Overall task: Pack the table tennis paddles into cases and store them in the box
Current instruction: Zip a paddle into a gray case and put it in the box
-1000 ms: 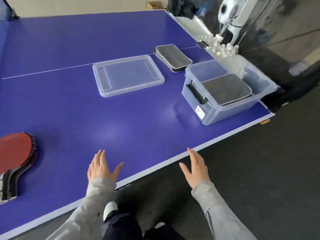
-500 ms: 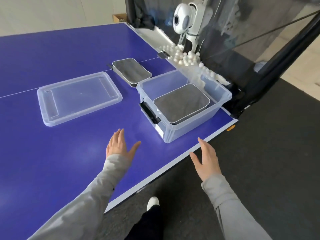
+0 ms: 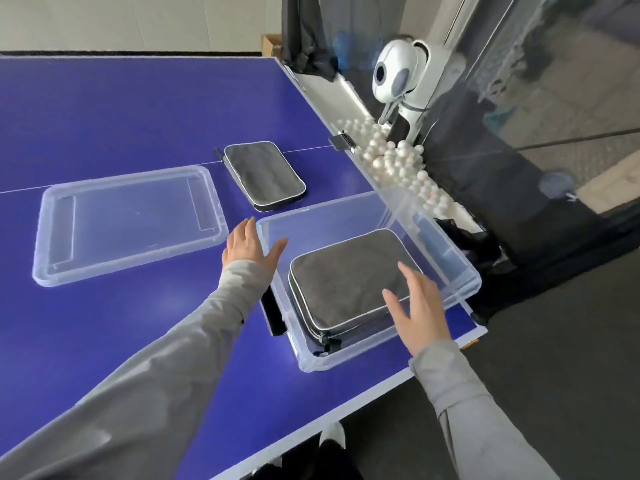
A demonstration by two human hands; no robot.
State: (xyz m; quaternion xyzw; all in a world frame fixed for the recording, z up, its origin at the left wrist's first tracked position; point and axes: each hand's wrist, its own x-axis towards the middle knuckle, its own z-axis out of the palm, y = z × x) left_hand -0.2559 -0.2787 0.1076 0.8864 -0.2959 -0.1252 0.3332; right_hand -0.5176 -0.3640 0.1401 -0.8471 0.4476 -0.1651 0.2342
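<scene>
A clear plastic box (image 3: 460,271) stands at the near right corner of the blue table. Inside it lies a grey zipped paddle case (image 3: 341,282). A second grey case (image 3: 265,174) rests flat on the table just behind the box. My left hand (image 3: 247,245) hovers open at the box's left rim, fingers spread, holding nothing. Over the box's near right side my right hand (image 3: 420,306) is also open and empty, just above the case inside. No paddle is in view.
The box's clear lid (image 3: 128,223) lies flat on the table (image 3: 138,112) to the left. A trough with several white balls (image 3: 398,161) and a white ball-launching machine (image 3: 398,74) run along the table's right edge. Dark netting hangs beyond. Dark floor lies to the right.
Both hands have reached forward from the table's near edge to the box. The view has swung right, so the red paddle at the left is out of sight.
</scene>
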